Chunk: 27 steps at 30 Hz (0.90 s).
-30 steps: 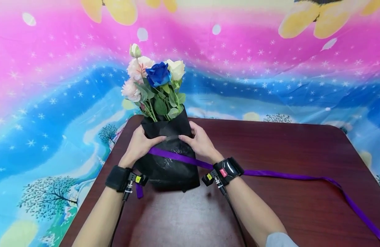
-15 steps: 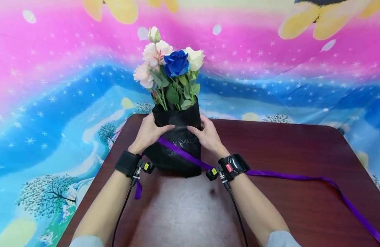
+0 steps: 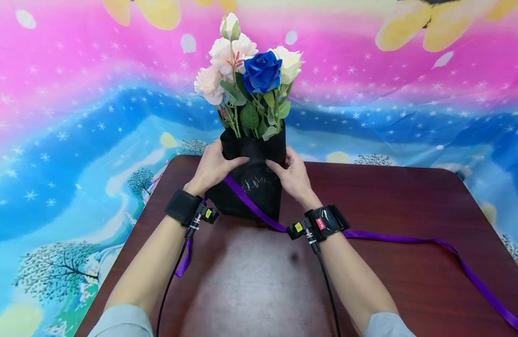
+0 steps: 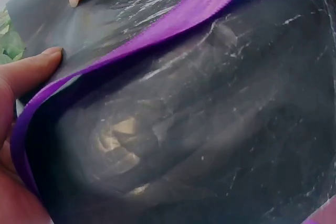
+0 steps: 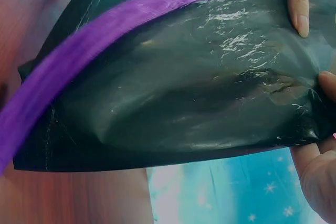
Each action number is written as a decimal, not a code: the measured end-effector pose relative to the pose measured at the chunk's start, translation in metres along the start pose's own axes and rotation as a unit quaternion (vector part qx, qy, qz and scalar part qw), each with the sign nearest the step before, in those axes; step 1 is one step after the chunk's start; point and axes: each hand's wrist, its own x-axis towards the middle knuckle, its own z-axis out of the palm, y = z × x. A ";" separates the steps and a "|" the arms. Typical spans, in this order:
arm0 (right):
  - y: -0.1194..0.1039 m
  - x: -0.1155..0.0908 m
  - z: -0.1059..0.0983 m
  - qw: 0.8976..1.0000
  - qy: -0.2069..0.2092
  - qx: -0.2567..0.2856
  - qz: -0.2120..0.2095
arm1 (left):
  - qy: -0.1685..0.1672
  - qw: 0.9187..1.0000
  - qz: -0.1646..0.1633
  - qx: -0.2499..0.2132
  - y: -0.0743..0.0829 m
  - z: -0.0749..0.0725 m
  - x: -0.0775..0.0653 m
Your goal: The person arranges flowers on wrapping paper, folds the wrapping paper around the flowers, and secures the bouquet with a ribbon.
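Observation:
A bouquet wrapped in black paper (image 3: 263,189) stands up in front of me, held between both hands. Out of its top rise a blue rose (image 3: 262,71), a white rose (image 3: 290,64), pale pink blooms (image 3: 209,85) and a bud (image 3: 230,27). My left hand (image 3: 212,166) grips the left side, thumb across the front. On the right side, my right hand (image 3: 295,175) grips likewise, its thumb pointing at the other. A purple ribbon (image 3: 252,206) slants down across the wrapping; in the left wrist view the ribbon (image 4: 157,35) bends round the edge beside my left fingers.
The ribbon's long end trails right over the dark brown table (image 3: 381,201) to its front corner. Its short end (image 3: 184,262) hangs by my left wrist. Cables run from both wrist cameras. A colourful printed cloth (image 3: 94,93) hangs behind the table.
Both hands have raised the bouquet and moved it to the right and away from me, keeping their hold. The purple ribbon on its front now slants more steeply.

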 end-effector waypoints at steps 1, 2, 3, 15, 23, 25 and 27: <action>-0.005 -0.001 -0.002 1.000 0.002 -0.003 0.001 | 0.002 1.000 0.003 0.000 0.001 0.001 0.002; -0.011 -0.003 -0.003 1.000 0.004 -0.008 0.001 | 0.002 1.000 0.007 -0.002 0.002 0.002 0.003; -0.016 -0.004 -0.005 1.000 0.006 -0.014 0.002 | 0.004 1.000 0.010 -0.002 0.003 0.004 0.005; -0.036 -0.009 -0.023 0.998 0.015 -0.058 -0.019 | 0.018 0.999 0.009 -0.040 0.011 0.021 0.011; -0.020 -0.005 -0.035 0.997 0.019 -0.066 -0.017 | 0.006 0.999 -0.003 -0.054 0.019 0.028 0.014; -0.012 -0.002 -0.040 0.998 0.023 -0.063 -0.015 | 0.004 0.999 0.003 -0.054 0.020 0.030 0.016; -0.006 -0.001 -0.045 0.998 0.030 -0.062 -0.015 | 0.002 0.998 0.010 -0.054 0.023 0.034 0.019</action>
